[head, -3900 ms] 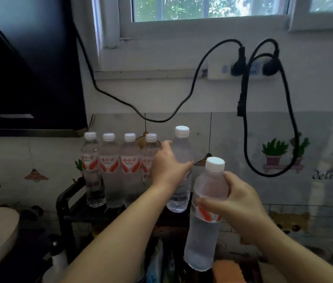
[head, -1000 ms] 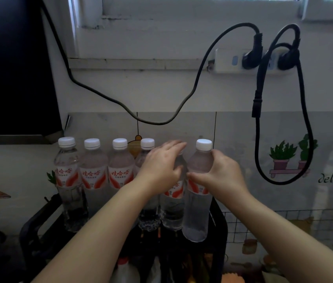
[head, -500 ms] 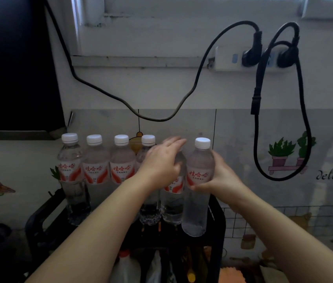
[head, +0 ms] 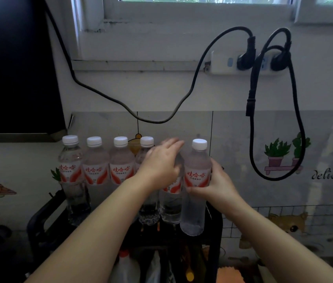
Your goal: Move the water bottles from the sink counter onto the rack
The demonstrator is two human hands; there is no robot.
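Observation:
Several clear water bottles with white caps and red-and-white labels stand in a row on top of the black rack [head: 39, 221]. Three of them, the leftmost bottle [head: 70, 170], the second [head: 94, 172] and the third [head: 120, 172], stand untouched. My left hand [head: 159, 168] lies over the upper part of the fifth bottle [head: 171, 209], hiding its cap and partly covering the fourth bottle [head: 146, 142]. My right hand [head: 216, 184] grips the rightmost bottle [head: 197, 160] at its label, upright at the rack's right end.
Black power cables [head: 252, 99] hang from a white socket strip [head: 222, 62] on the wall above and to the right. A dark cabinet [head: 14, 58] fills the upper left. A white bottle with an orange cap [head: 123, 262] and other items sit on the rack's lower shelf.
The bottle in my right hand has come down from mid-air onto the rack's right end beside the fifth bottle. Over the last second both hands stay on their bottles with only slight shifts.

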